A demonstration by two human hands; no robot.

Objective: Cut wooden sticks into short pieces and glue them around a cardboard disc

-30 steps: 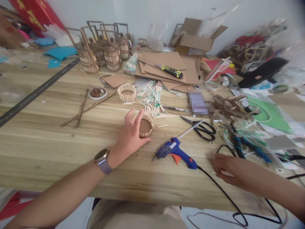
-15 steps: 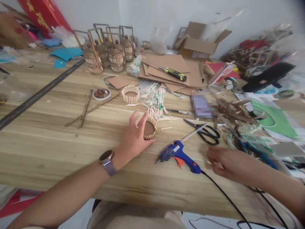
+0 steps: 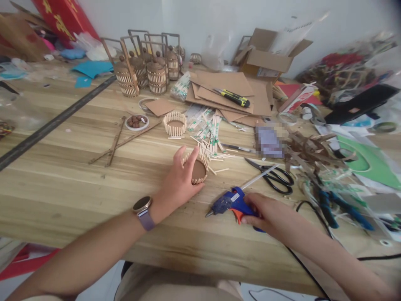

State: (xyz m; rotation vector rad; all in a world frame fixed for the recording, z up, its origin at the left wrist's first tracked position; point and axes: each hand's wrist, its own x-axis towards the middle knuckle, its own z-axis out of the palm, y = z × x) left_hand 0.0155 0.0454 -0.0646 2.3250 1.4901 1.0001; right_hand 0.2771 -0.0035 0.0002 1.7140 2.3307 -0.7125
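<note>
My left hand (image 3: 180, 184) is at the near stick ring (image 3: 199, 170), a round cardboard base edged with short upright wooden sticks. Its thumb and fingers are spread around the ring's left side. The fingers of my right hand (image 3: 263, 213) are wrapped round the handle of a blue glue gun (image 3: 228, 201) with an orange trigger. The gun lies low over the table, nozzle pointing left, a clear glue stick out of its back. A second stick ring (image 3: 175, 124) stands farther back, beside loose sticks (image 3: 213, 133).
Black scissors (image 3: 275, 177) lie behind the glue gun, blue-handled pliers (image 3: 338, 205) to the right. Cardboard sheets (image 3: 219, 83) carry a yellow cutter (image 3: 233, 97). Small lidded baskets (image 3: 156, 78) stand at the back left. A bowl of brown balls (image 3: 137, 122) sits near crossed strips (image 3: 116, 142).
My right hand has moved left from the bare table onto the glue gun's handle and closed round it. My left hand stays at the near ring. The view has shifted slightly.
</note>
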